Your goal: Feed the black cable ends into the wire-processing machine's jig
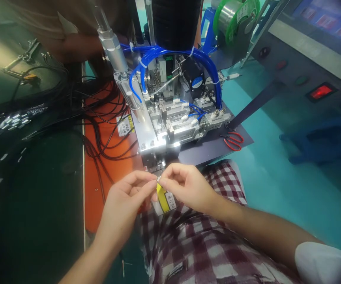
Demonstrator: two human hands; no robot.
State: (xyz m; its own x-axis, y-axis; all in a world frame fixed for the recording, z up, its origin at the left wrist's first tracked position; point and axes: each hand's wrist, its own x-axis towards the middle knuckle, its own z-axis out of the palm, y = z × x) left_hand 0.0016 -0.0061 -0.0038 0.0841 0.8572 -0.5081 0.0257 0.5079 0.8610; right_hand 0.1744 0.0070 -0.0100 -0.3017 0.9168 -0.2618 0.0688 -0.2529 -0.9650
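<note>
Left hand and right hand both pinch a tiny metal part just off the machine's front edge. Looks like fiddly lining-up, so whatever's next needs steady fingertips.

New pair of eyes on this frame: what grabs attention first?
Both hands meet at bottom centre, left hand and right hand pinching a small metal part just in front of the machine. Above them, blue tubing arches over it at top centre. To the right, a lit red switch glows on the grey control box, and red-handled cutters lie on the dark mat.
</note>
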